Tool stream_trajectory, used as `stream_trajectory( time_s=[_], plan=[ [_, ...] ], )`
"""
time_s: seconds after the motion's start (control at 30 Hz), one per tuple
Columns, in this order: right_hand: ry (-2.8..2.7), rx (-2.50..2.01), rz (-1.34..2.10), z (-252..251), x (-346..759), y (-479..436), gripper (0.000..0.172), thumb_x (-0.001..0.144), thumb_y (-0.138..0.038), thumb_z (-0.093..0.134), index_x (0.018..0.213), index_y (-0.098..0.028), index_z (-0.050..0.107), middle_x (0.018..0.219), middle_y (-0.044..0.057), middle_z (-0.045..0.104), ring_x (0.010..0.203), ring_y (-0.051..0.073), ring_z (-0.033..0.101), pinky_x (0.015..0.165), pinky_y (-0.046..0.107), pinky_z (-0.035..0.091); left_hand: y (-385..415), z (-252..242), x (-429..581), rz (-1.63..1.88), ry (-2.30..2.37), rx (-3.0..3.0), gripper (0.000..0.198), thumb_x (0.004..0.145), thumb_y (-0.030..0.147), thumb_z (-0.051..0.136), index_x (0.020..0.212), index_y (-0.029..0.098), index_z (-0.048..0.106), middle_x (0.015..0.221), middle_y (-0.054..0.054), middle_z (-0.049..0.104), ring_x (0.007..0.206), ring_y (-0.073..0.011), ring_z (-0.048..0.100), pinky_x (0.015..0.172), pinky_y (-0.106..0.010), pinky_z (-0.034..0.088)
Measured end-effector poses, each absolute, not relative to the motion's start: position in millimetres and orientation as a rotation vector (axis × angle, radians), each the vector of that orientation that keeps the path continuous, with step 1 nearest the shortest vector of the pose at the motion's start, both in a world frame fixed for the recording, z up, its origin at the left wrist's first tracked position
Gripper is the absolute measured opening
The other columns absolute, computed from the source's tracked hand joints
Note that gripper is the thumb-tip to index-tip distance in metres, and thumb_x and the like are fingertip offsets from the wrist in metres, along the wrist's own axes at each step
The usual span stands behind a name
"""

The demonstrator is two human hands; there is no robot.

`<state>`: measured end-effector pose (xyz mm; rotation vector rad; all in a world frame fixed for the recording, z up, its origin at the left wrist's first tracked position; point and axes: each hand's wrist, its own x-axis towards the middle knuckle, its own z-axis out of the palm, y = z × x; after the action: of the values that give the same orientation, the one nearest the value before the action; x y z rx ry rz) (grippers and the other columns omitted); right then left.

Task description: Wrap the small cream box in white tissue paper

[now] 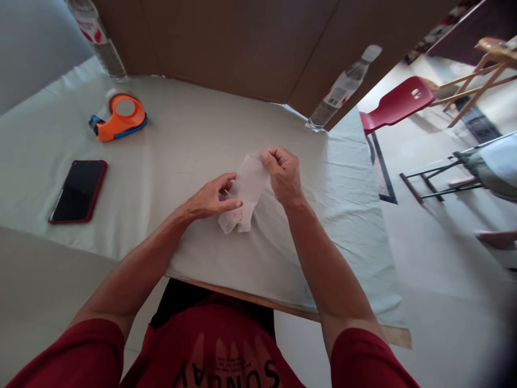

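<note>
A thin, whitish, crumpled sheet [252,180] hangs over the middle of the cloth-covered table; whether it is tissue or thin plastic I cannot tell. My right hand [283,172] pinches its upper right corner between thumb and curled fingers. At the sheet's left edge is my left hand [212,196], its thumb and fingers spread apart. The left thumb tip lies against the sheet, and the index fingertip is close to its upper left side. The lower end of the sheet is bunched and droops toward the table.
An orange and blue tape dispenser [125,116] and a phone in a red case [78,191] lie at left. Two water bottles, one at left [100,43] and one at right [343,89], stand against a brown cardboard panel [234,43]. Beyond the right edge is a red chair [399,105].
</note>
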<state>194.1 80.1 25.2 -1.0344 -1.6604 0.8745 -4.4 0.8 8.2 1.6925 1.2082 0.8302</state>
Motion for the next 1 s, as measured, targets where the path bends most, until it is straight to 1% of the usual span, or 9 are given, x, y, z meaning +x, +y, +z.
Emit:
stream_trajectory(
  time_s=[0.17, 0.3, 0.4, 0.53, 0.57, 0.63, 0.77, 0.83, 1.0],
  plan=[
    [-1.523, -1.093, 0.850, 11.7, 199.2, 94.5, 0.026, 0.092, -0.043, 0.052, 0.080, -0.020, 0.060, 0.079, 0.001, 0.060, 0.076, 0.014, 0.057, 0.071, 0.028, 0.047, 7.6, -4.2, -1.7, 0.976, 1.273, 1.432, 0.044, 0.076, 0.036, 0.058, 0.114, 0.014, 0.062, 0.075, 0.001, 0.060, 0.066, -0.0122, 0.053, 0.063, -0.025, 0.042],
    [-1.444, -1.151, 0.770, -3.4, 208.1, 66.5, 0.025, 0.090, -0.046, 0.055, 0.094, -0.022, 0.062, 0.091, 0.003, 0.066, 0.081, 0.015, 0.062, 0.078, 0.031, 0.051, 10.1, -10.1, -0.9, 1.000, 1.329, 1.382, 0.034, 0.074, 0.029, 0.055, 0.103, 0.015, 0.065, 0.067, 0.003, 0.058, 0.060, -0.0106, 0.051, 0.060, -0.023, 0.041],
    [-1.601, -1.213, 0.785, -15.6, 204.8, 38.4, 0.035, 0.085, -0.053, 0.063, 0.103, -0.022, 0.062, 0.098, 0.006, 0.069, 0.084, 0.018, 0.064, 0.076, 0.033, 0.053, 8.4, -7.9, 1.5, 1.022, 1.327, 1.374, 0.031, 0.073, 0.029, 0.056, 0.099, 0.015, 0.067, 0.066, 0.003, 0.058, 0.060, -0.0106, 0.051, 0.059, -0.023, 0.042],
    [-1.747, -1.296, 0.795, -29.5, 191.0, 23.0, 0.059, 0.075, -0.052, 0.073, 0.123, -0.021, 0.059, 0.123, 0.013, 0.067, 0.095, 0.023, 0.065, 0.080, 0.038, 0.055, 5.6, -2.0, 4.9, 1.039, 1.312, 1.399, 0.031, 0.075, 0.032, 0.057, 0.098, 0.015, 0.067, 0.069, 0.002, 0.060, 0.061, -0.0108, 0.052, 0.058, -0.022, 0.043],
    [-1.731, -1.316, 0.791, -32.2, 189.3, 24.1, 0.060, 0.075, -0.049, 0.072, 0.126, -0.021, 0.058, 0.122, 0.013, 0.068, 0.092, 0.023, 0.066, 0.080, 0.038, 0.055, 5.4, -1.3, 5.0, 1.040, 1.304, 1.410, 0.031, 0.075, 0.032, 0.057, 0.099, 0.015, 0.067, 0.069, 0.002, 0.060, 0.061, -0.0108, 0.052, 0.059, -0.022, 0.042],
    [-1.659, -1.351, 0.779, -36.8, 190.3, 29.4, 0.052, 0.079, -0.042, 0.066, 0.126, -0.020, 0.058, 0.107, 0.010, 0.072, 0.081, 0.020, 0.065, 0.076, 0.036, 0.054, 6.0, -1.5, 4.0, 1.038, 1.301, 1.426, 0.033, 0.074, 0.033, 0.057, 0.101, 0.015, 0.066, 0.069, 0.002, 0.060, 0.062, -0.0108, 0.052, 0.059, -0.023, 0.042],
    [-1.561, -1.359, 0.800, -41.4, 203.2, 40.2, 0.025, 0.084, -0.037, 0.054, 0.093, -0.019, 0.069, 0.073, 0.003, 0.069, 0.067, 0.019, 0.062, 0.070, 0.035, 0.052, 9.7, -7.6, -1.3, 1.009, 1.401, 1.422, 0.038, 0.074, 0.031, 0.055, 0.107, 0.014, 0.064, 0.068, 0.003, 0.057, 0.060, -0.0112, 0.051, 0.060, -0.024, 0.042],
    [-1.547, -1.355, 0.828, -41.1, 208.5, 42.0, 0.026, 0.084, -0.039, 0.053, 0.081, -0.019, 0.068, 0.069, 0.003, 0.067, 0.066, 0.019, 0.062, 0.070, 0.034, 0.052, 10.6, -9.6, -2.9, 1.018, 1.484, 1.425, 0.038, 0.075, 0.031, 0.055, 0.108, 0.014, 0.063, 0.070, 0.002, 0.058, 0.061, -0.0115, 0.052, 0.061, -0.024, 0.043],
    [-1.519, -1.320, 0.912, -35.3, 209.3, 38.7, 0.026, 0.082, -0.042, 0.057, 0.085, -0.019, 0.068, 0.073, 0.002, 0.066, 0.068, 0.017, 0.060, 0.069, 0.032, 0.049, 5.0, -2.8, 0.6, 1.126, 1.588, 1.645, 0.038, 0.078, 0.042, 0.062, 0.104, 0.015, 0.066, 0.087, -0.004, 0.063, 0.075, -0.0140, 0.057, 0.071, -0.027, 0.048]
  ],
)
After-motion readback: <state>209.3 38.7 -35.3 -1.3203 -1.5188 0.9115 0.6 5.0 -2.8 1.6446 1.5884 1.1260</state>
